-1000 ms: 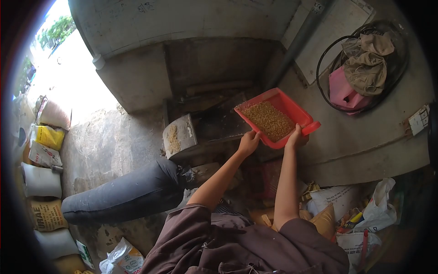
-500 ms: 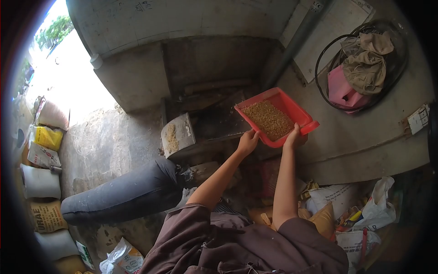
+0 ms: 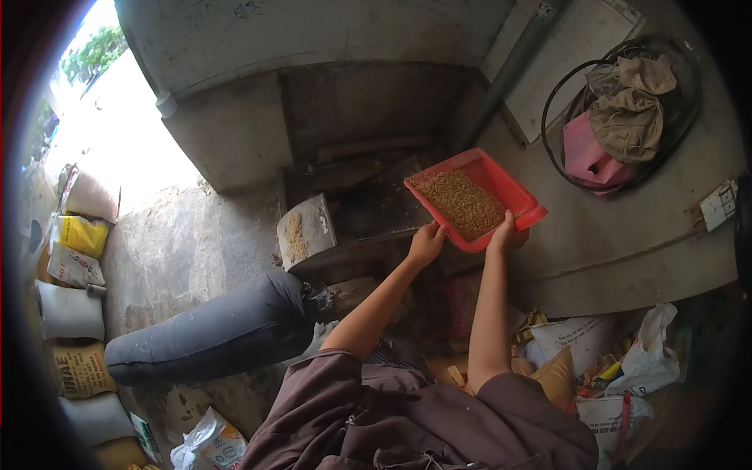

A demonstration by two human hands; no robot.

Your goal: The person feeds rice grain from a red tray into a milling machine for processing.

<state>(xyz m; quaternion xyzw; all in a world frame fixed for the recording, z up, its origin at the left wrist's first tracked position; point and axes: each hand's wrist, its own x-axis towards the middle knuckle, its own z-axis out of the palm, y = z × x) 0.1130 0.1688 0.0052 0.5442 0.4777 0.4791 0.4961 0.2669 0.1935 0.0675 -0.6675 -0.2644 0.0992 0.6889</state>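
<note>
A red plastic tray (image 3: pixel 509 188) with brown grain (image 3: pixel 462 205) spread over its left and middle part is held up in front of me. My left hand (image 3: pixel 427 243) grips its lower left edge. Beside the handle end, my right hand (image 3: pixel 507 235) holds the near edge, with the thumb over the rim. Left of the tray, a pale curved board (image 3: pixel 317 231) carries a small heap of light powder or grain (image 3: pixel 297 239).
Several filled sacks (image 3: pixel 70 313) line the far left. Bags (image 3: pixel 572 341) lie at the lower right. A wall fan-like black hoop with cloths (image 3: pixel 627 121) hangs upper right, above a socket (image 3: pixel 717 207). A grey pipe (image 3: pixel 509 70) slants behind the tray.
The tray has tilted very slightly and the grain in it has shifted a little. Both hands keep their hold in nearly the same place.
</note>
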